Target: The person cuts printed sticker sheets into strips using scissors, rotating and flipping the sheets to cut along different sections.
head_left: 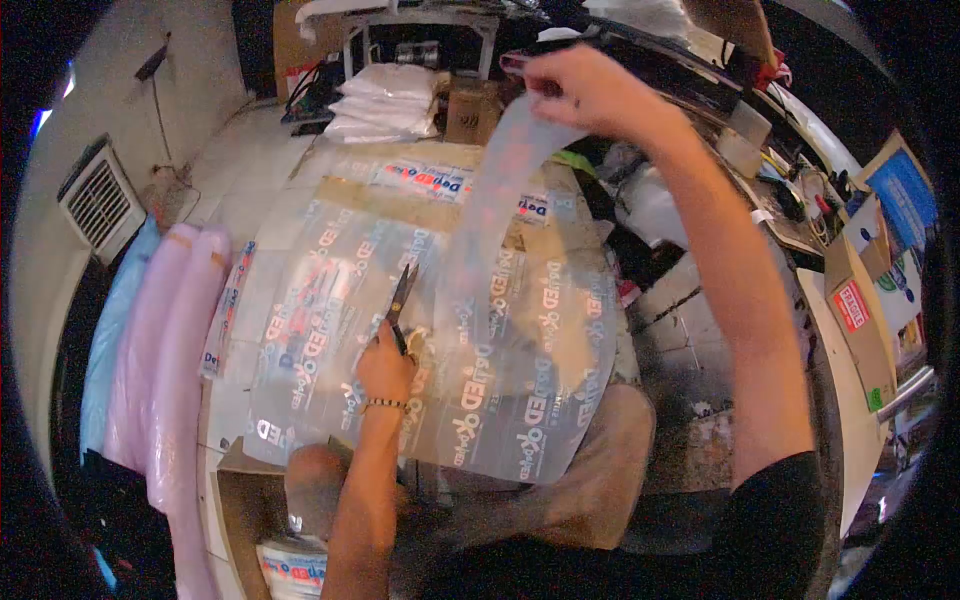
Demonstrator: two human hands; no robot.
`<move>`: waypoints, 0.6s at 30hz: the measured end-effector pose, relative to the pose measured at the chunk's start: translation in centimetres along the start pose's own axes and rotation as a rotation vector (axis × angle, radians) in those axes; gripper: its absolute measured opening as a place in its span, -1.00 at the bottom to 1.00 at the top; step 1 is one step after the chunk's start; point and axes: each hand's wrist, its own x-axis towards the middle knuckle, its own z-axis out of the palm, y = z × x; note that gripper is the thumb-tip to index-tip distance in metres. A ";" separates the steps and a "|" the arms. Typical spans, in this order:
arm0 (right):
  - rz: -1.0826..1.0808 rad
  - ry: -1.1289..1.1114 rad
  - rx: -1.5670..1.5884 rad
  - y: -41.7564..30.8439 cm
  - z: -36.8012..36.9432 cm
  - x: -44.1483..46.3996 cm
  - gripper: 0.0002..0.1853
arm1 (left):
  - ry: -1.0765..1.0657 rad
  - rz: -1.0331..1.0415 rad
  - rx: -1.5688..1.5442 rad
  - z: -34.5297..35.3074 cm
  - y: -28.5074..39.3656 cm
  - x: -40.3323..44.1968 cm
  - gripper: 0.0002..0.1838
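Observation:
My left hand point(384, 368) is closed around the dark handles of a pair of scissors point(402, 292). Their blades point away from me and lie over a translucent printed plastic sheet point(475, 395). Red, blue and white lettering repeats across this sheet, which spreads over the work surface and partly over my legs. Raised at the upper right, my right hand point(585, 92) pinches the end of a translucent plastic strip point(510, 160). The strip hangs down towards the sheet; whether the two are joined is hard to see. Printed labels show at the sheet's far edge.
Purple and blue plastic-wrapped rolls point(185, 350) stand at the left near a vented unit point(102, 200). Stacked white packets point(385, 100) and a cardboard box point(472, 112) sit at the back. To the right are clear bags point(650, 205) and cartons point(860, 310). An open box point(245, 500) is lower left.

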 end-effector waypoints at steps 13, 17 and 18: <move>0.269 -0.271 -0.091 6.5 14.8 15.5 -0.65 | 0.036 0.043 -0.012 1.1 0.3 0.7 -0.19; 0.224 -0.040 -0.004 6.5 19.9 21.3 -0.63 | -0.016 0.035 0.041 0.8 0.7 0.6 -0.21; 0.187 -0.006 -0.013 5.9 20.7 23.3 -0.63 | -0.037 0.029 0.048 0.6 0.8 0.6 -0.21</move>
